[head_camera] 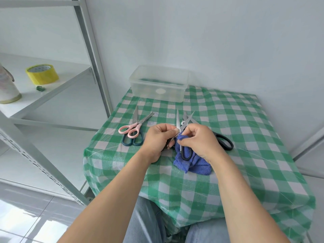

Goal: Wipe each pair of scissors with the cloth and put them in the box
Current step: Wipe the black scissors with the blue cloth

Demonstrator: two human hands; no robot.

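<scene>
1. The worst risk is a cut. The black-handled scissors (178,122) are held with the blades spread in a V, tips up and pointing toward the box (158,95). Both grips crowd close around the pivot. If the cloth (198,165) slips off the edge during a stroke, bare fingertips would land on steel.
2. The cloth could snag. Its loose end trails down onto the tabletop (228,111). If the blades close on a fold, or the weave catches at the pivot, the tug could pull the pair out of the pinch.
3. There is clutter close by. A second black pair (217,135) lies just behind the right grip, its blades running under the raised ones. A pink pair (137,128) lies across a dark teal pair (132,142) to the left. Setting the held pair down carelessly could knock these, or mix wiped with unwiped.
4. The left grip (158,137) is clenched, with thumb and forefinger pinching the left blade just above the pivot. Its lower fingers curl over something dark, possibly the other handle loop, but that part is hidden.
5. The right grip (199,139) is also closed tight. Its fingertips pinch a bunched corner of the cloth against the right blade near the pivot. One black handle loop hangs free below it, in front of the cloth.
6. The held pair is raised over the middle of the tabletop, well short of the box. The clear box sits at the far edge by the wall, and no scissors show inside it.
</scene>
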